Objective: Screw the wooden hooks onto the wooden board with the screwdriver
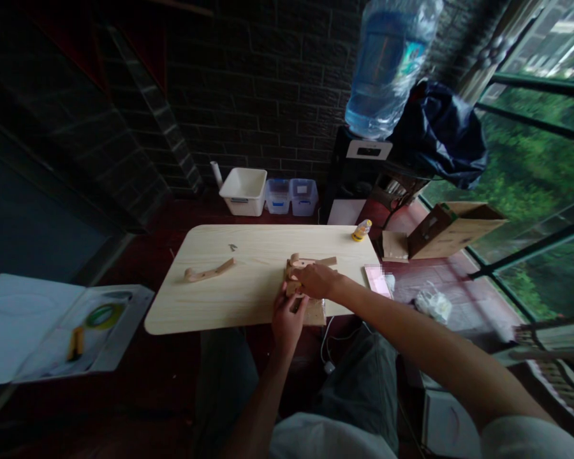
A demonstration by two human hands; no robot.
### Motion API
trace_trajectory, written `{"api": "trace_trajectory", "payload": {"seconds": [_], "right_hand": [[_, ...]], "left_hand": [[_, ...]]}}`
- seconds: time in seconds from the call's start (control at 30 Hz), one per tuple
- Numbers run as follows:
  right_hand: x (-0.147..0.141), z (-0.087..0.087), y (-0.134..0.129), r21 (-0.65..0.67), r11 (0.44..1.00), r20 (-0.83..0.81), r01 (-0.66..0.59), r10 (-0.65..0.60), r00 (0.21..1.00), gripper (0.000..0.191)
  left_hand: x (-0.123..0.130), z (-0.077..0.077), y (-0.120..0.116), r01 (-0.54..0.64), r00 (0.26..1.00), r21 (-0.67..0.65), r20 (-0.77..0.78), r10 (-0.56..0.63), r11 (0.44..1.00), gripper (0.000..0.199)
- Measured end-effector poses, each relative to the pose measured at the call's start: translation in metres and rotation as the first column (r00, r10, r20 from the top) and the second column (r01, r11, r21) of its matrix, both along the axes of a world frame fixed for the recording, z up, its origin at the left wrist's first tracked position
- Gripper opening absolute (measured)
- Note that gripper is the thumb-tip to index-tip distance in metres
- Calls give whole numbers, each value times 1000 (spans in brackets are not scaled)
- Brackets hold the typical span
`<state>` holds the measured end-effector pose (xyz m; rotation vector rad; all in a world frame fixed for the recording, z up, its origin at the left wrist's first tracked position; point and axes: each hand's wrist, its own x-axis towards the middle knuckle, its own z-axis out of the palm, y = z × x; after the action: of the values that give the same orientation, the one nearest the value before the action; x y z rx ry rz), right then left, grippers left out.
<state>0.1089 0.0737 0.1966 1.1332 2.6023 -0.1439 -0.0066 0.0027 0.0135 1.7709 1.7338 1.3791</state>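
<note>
My left hand [288, 320] is at the table's front edge, its thumb and fingers closed around a pale wooden piece [294, 288]. Over the same piece, my right hand [314, 280] reaches in from the right with curled fingers; whatever is between them is hidden. Just behind the hands lies a curved wooden part [328, 261] with a rounded end. A flat brown wooden or cardboard piece [316, 313] is under the hands, sticking out past the edge. Farther left on the tabletop rests a similar curved wooden part [210, 271], apart from both hands.
Small metal bits [233, 247] and a yellow-capped bottle [361, 231] stand on the light wooden table [258, 239]. Plastic bins [243, 191] line the wall beside a water dispenser [358, 166]. An open white case [110, 328] is at left, a cardboard box [444, 233] at right.
</note>
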Motion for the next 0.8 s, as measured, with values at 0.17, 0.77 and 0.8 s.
{"api": "trace_trajectory", "payload": {"seconds": [0.17,0.77,0.8], "right_hand": [[0,8,-4,33,998,20,-46,46,999,40],[1,8,-5,47,999,37,9,-11,999,38],[2,10,-6,54,998,29,8,-9,1000,40]], "left_hand": [[0,1,2,-5,1000,17,7,5,1000,24],[1,1,1,19,1000,4,0,-19,1000,21],[1,1,1,16,1000,0,-3,-16,1000,22]]}}
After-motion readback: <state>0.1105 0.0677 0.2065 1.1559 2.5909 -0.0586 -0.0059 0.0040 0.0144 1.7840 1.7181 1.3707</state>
